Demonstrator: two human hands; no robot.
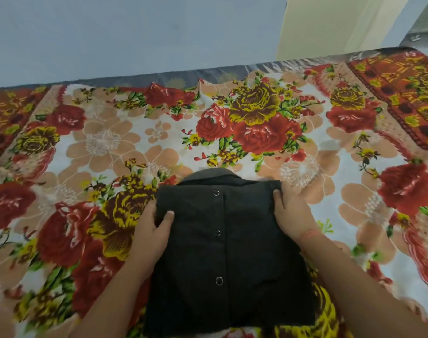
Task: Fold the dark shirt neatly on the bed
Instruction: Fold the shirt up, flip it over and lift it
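Note:
The dark shirt [232, 259] lies folded into a compact rectangle near the front of the bed [125, 142], its button placket facing up with three metal snaps down the middle and the collar at the far end. My left hand [152, 230] grips the shirt's left edge, thumb on top and fingers tucked under. My right hand [293, 213] holds the right edge near the far corner, thumb pressed on the fabric.
The bed is covered by a bright floral sheet with red and yellow roses. A grey mattress edge [257, 67] runs along the far side against a pale blue wall [135, 32]. A cream door or panel [330, 23] stands at the upper right.

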